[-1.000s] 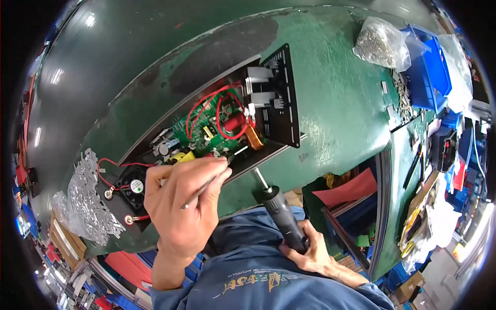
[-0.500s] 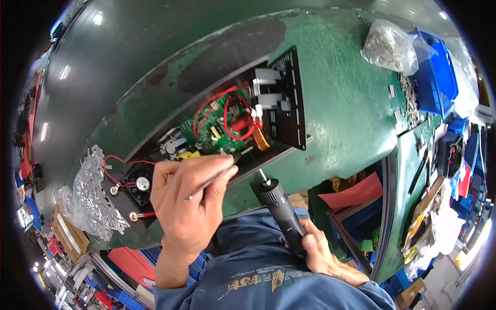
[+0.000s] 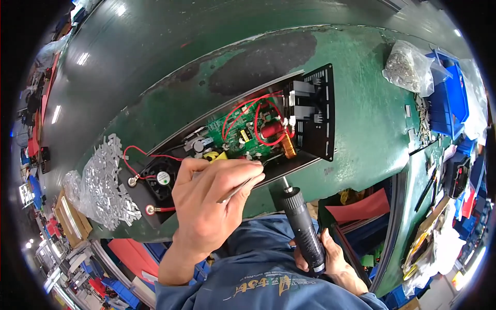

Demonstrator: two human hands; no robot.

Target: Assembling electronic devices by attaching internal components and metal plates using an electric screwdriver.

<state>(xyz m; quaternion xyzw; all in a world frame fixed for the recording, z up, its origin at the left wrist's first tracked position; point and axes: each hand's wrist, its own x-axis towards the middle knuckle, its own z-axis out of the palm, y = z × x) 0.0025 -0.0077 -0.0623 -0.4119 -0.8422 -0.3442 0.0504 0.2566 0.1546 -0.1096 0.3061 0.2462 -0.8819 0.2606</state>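
My left hand [image 3: 206, 204] is closed, pinching thin metal tweezers [image 3: 236, 190] over the near edge of an open black metal case [image 3: 324, 111]. The far end of the tweezers points into the case, and its tip is hard to make out. Inside lies a green circuit board [image 3: 243, 126] with looped red wires [image 3: 257, 129], grey heat sinks and a copper-coloured coil. A black fan [image 3: 155, 178] sits on the case's left end part. My right hand [image 3: 333, 258] grips a black electric screwdriver [image 3: 302, 225] near its lower end. Its bit points up, just short of the case's near edge.
Many small silver metal pieces [image 3: 108, 181] are heaped on the green bench [image 3: 361, 129] at left. At right stand a bag of small parts [image 3: 408, 67] and a blue bin [image 3: 448, 98]. Below the bench edge at right, a compartment holds a red sheet [image 3: 359, 206].
The whole view has shifted, so bench and case appear farther right. My right hand's fingers now lie differently around the screwdriver's lower end. The left hand keeps its pinch on the tweezers.
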